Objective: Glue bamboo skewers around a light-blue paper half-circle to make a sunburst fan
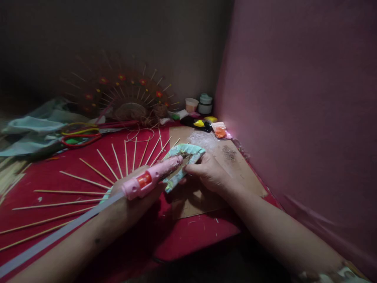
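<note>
Head view shows the left hand gripping a pink glue gun, fingers closed round it, nozzle aimed at a pale curved paper piece near the table's right edge. The right hand pinches that piece, which lies over brown cardboard. Thin wooden sticks fan out from it. Best judged: keep the nozzle low, squeeze gently, fingers clear of hot glue.

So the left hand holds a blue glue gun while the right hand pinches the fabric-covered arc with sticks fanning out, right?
Not quite: the glue gun is pink, not blue, as the head view shows. The left hand holds it, and the right hand pinches the fabric-covered arc with sticks fanning out.
</note>
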Demonstrator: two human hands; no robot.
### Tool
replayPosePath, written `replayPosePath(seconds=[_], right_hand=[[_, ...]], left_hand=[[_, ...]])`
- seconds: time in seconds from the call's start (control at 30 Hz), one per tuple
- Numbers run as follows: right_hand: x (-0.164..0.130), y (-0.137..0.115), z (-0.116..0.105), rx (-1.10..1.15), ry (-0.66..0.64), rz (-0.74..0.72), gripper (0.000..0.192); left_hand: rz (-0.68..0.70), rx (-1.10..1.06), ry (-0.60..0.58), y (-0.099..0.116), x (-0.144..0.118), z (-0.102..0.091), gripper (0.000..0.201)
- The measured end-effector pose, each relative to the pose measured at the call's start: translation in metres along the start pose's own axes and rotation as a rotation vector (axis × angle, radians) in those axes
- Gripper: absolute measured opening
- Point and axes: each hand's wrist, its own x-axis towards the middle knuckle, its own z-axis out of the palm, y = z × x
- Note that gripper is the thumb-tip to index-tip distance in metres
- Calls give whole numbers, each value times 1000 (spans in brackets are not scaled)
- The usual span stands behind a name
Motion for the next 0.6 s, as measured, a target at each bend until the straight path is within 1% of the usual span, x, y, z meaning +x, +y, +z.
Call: replayPosePath(seconds=[0.13,0.27,0.37,0.5,0.6], right_hand=[[0,-3,1,-7,52,27,32],[1,-5,0,-30,75,23,32],[2,-3,-2,-32,54,7,33],[1,1,-1,-29,3,26,41],[1,1,1,-60,23,63,41]], left_hand=[[-48,-39,17,1,2,-2,47],[-13,-36,-63,-2,4,-2,51],[0,-22,-77,-3,4,-2,50],[33,-39,-62,-3,3,-2,46],[23,-33,-15,-5,1,-2,46]])
